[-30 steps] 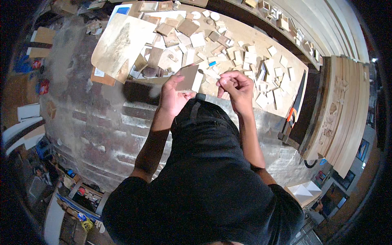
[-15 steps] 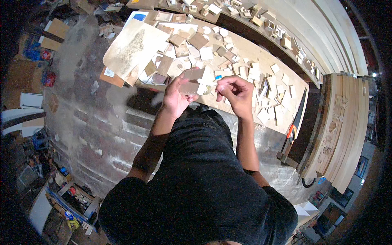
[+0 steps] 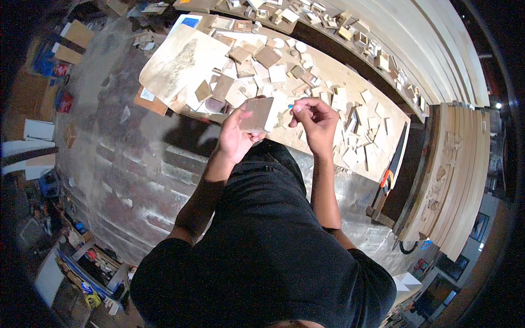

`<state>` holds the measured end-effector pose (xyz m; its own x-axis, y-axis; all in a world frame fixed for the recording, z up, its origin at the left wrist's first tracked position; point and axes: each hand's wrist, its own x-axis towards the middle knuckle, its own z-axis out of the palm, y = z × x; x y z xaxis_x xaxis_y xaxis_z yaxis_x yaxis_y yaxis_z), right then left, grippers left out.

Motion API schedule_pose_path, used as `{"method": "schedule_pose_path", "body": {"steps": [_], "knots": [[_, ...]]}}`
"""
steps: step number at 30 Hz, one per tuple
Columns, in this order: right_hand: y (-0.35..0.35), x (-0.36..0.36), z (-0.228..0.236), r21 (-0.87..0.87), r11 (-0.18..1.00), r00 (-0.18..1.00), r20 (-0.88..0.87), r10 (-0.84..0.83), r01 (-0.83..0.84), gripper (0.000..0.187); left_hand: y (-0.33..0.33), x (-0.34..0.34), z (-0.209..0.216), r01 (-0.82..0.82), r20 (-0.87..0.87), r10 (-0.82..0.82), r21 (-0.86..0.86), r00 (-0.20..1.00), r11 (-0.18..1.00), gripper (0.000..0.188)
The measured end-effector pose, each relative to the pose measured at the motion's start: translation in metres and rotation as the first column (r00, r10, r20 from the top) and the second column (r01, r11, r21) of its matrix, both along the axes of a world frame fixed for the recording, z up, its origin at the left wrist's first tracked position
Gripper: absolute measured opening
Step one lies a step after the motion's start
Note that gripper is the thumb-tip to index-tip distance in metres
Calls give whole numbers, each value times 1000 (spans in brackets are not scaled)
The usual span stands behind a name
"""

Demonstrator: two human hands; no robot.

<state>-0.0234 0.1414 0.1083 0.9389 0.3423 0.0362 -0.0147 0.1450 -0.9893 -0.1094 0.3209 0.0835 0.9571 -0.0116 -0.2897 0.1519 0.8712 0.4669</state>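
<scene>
My left hand (image 3: 235,136) grips a flat, squarish brown wooden block (image 3: 258,115) by its left side, thumb on top and fingers beneath. It is held up over the near edge of the workbench (image 3: 350,82). Just to its right, my right hand (image 3: 316,123) is closed in a pinch, apart from the block. A tiny blue spot shows at its fingertips; whether this is part of something held, I cannot make out. Beyond both hands, many small wooden offcuts (image 3: 267,56) lie scattered over the bench.
A large pale board (image 3: 180,65) covers the bench's left end. At its right end lies a handsaw (image 3: 395,158) with an orange and black handle. A shelf of small wooden pieces (image 3: 361,38) runs behind, and stacked planks (image 3: 454,175) stand at the right.
The block in my left hand has tilted, so its broad brown face shows more plainly. My right fingers have drawn slightly away from its right edge.
</scene>
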Motion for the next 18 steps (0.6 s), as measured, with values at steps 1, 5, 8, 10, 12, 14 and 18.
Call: {"method": "schedule_pose_path", "body": {"steps": [1, 5, 8, 10, 12, 14, 18], "knots": [[-3, 3, -1, -26, 1000, 1000, 27, -5, 6, 7, -1, 0, -1, 2, -8, -2, 2, 1000, 1000, 49], [-15, -14, 2, 52, 999, 1000, 18, 6, -7, 9, -7, 6, 3, 12, -89, -11, 11, 996, 1000, 49], [-18, -22, 3, 38, 997, 997, -10, 73, -72, 9, -10, 10, -5, 75, -52, -77, -36, 996, 997, 50], [-21, -16, -2, -2, 1000, 1000, -6, 0, 0, 7, -13, 12, -7, 122, -19, -123, -47, 992, 991, 51], [-26, -6, -8, 6, 995, 995, -6, -103, 103, 8, -17, 13, -6, 146, -20, -146, -25, 989, 989, 52], [-35, -7, -6, 58, 987, 989, -17, -149, 149, 10, -24, 12, -9, 145, -41, -148, -55, 988, 988, 52], [-50, -22, 3, 69, 998, 1000, 5, -12, 12, 10, -36, 17, -4, 171, -27, -173, -63, 985, 983, 53]]}}
